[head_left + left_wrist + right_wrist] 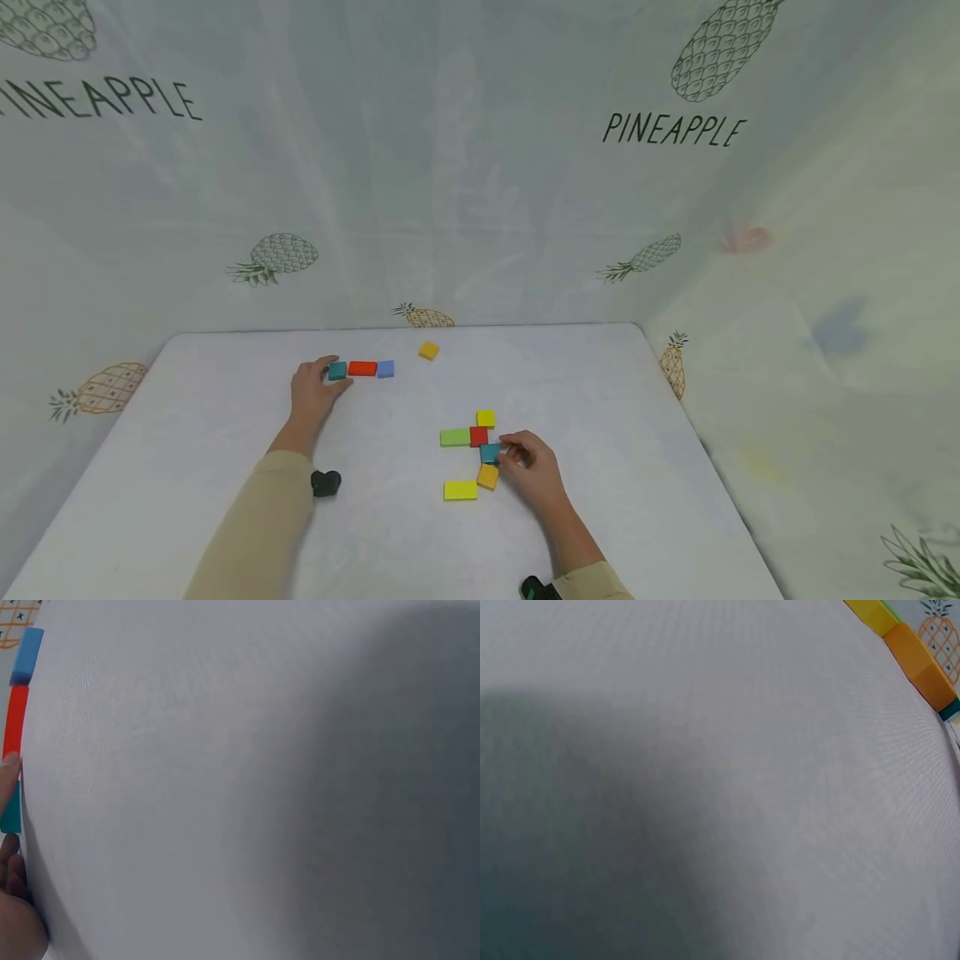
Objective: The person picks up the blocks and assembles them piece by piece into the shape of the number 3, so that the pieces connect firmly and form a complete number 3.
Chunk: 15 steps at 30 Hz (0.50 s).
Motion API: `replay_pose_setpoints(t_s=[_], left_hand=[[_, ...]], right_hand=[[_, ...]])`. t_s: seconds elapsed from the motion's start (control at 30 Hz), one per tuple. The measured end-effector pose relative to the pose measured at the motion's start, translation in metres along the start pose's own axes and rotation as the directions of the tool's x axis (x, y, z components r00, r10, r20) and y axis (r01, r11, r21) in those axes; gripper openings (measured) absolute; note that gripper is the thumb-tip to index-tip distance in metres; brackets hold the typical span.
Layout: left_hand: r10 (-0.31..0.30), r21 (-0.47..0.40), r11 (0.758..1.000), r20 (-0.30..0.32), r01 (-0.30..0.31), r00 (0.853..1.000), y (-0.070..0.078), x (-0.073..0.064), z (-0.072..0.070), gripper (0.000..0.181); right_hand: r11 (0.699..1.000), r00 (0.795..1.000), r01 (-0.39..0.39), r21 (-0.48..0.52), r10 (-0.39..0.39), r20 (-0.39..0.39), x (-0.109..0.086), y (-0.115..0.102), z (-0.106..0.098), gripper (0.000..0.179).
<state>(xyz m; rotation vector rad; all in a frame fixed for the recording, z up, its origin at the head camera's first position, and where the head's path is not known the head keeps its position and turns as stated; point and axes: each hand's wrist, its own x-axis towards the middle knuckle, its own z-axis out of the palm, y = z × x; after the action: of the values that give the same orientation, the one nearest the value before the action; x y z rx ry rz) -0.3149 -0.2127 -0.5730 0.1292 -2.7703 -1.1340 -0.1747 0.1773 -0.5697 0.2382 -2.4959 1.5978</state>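
At the far left of the table, my left hand [310,392] pinches a teal block [337,371] between forefinger and thumb. That block ends a row with a red block [362,368] and a blue block [386,369]. In the left wrist view, the thumb [7,780] lies beside the teal block [11,814]. Nearer and to the right, my right hand [536,471] has its fingertips at the right end of another teal block [490,453], pinching it. Touching or close to this one are a dark red block [478,437] and an orange block [487,477].
A light green block [454,437] adjoins the dark red one, with a small yellow block [486,419] behind. A longer yellow block [461,491] lies near the orange one. One amber block [429,351] sits alone near the far edge of the white table [600,375].
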Motion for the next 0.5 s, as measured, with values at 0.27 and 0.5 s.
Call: replay_pose_setpoints(t_s=[0.27,0.5], left_hand=[[-0.024,0.028,0.999,-0.027,0.024,0.999,0.006,0.001,0.002,0.05],[-0.047,0.055,0.997,-0.037,0.049,0.998,0.003,0.003,0.006,0.048]], right_hand=[[1.0,1.0,0.016,-0.007,-0.015,0.023,-0.002,-0.022,-0.007,0.021],[1.0,1.0,-0.012,0.012,0.012,0.002,0.001,0.011,0.002,0.022]])
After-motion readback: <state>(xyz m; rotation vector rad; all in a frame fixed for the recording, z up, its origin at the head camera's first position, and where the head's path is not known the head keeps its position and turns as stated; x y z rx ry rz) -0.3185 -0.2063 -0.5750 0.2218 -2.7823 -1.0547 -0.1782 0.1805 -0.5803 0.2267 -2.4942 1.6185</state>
